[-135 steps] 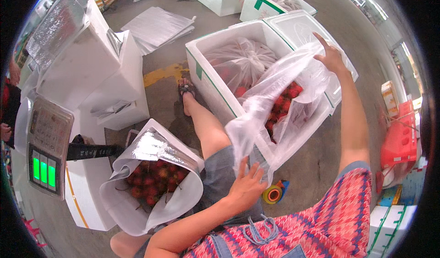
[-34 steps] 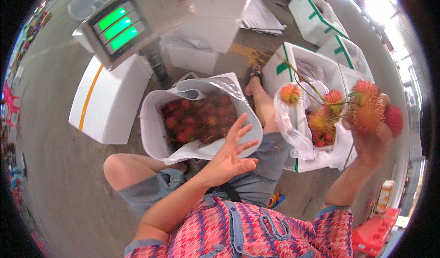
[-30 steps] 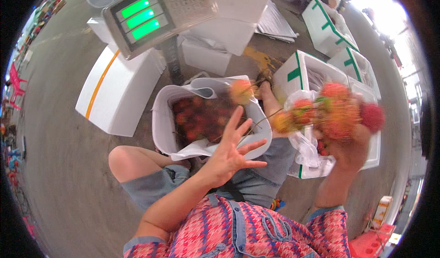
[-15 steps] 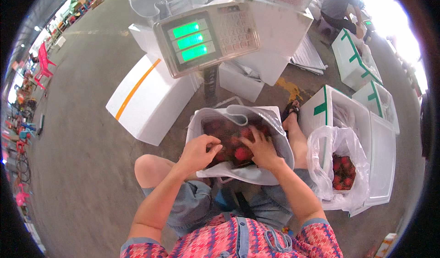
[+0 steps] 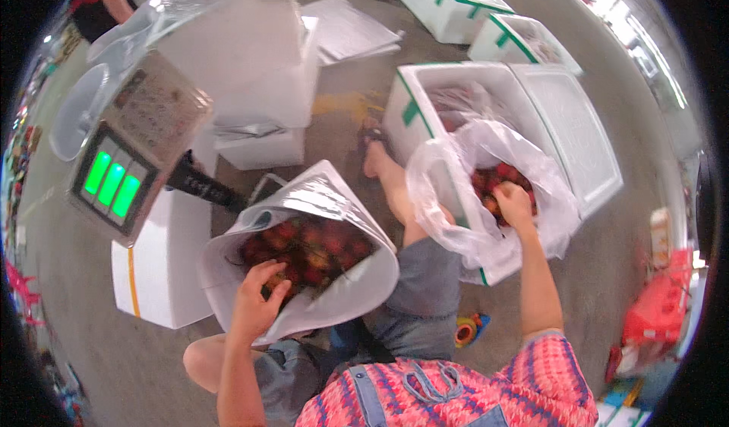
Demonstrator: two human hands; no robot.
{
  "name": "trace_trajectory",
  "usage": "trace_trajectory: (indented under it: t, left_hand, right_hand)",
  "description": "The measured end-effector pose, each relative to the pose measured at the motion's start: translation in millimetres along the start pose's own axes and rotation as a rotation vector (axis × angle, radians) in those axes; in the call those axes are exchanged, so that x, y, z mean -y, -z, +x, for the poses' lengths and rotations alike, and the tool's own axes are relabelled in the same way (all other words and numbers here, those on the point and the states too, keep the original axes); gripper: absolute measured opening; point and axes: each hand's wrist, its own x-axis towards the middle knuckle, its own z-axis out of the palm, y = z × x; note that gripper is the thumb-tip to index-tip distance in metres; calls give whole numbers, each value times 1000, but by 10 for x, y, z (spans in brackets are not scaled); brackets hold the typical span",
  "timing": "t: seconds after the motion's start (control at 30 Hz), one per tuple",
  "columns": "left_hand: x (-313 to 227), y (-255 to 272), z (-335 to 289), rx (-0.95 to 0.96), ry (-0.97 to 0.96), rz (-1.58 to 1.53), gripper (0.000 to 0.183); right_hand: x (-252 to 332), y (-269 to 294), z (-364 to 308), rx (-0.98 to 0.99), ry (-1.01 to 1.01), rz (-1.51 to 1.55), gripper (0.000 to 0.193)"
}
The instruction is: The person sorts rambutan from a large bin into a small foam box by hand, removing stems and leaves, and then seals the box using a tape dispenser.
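A white foil-lined bag (image 5: 228, 283) stands between my knees, its mouth wide and dark red rambutan-like fruits (image 5: 334, 248) heaped inside. Over the near left part of this heap is my left hand (image 5: 260, 298), fingers curved and parted from the thumb, with nothing seen between them. To my right, a clear plastic bag (image 5: 448, 226) hangs over the edge of a white foam box (image 5: 414, 108) and holds more red fruits (image 5: 501, 176). My right hand (image 5: 516, 204) reaches into that bag, its fingers closed down on a fruit; the fingertips are partly hidden.
A scale display (image 5: 140, 146) with green lit panels stands at the left on a black post (image 5: 205, 184). Behind it are stacked white foam boxes (image 5: 243, 70). A foam lid (image 5: 566, 131) leans by the right box. More green-taped boxes (image 5: 448, 13) stand farther off.
My right hand has left the foil-lined bag and gone right into the plastic bag. My left hand stays at the foil-lined bag. The view has turned to the right.
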Motion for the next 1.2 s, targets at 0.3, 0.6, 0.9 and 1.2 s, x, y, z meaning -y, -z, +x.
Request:
trace_trajectory:
  t: [0.3, 0.6, 0.9, 1.2]
  left_hand:
    - [-935, 1327, 102, -670, -534, 401, 33]
    - [-1052, 2381, 1150, -703, -279, 926, 89]
    - [-1106, 2379, 1557, -481, 11, 856, 104]
    - [-1015, 2282, 1605, -561, 80, 903, 107]
  right_hand:
    - [-826, -874, 315, 728, -234, -646, 77]
    - [-1470, -1290, 651, 459, -35, -671, 69]
    - [-1579, -1239, 557, 551, -3, -645, 71]
    - [-1642, -1364, 613, 538, 3, -638, 76]
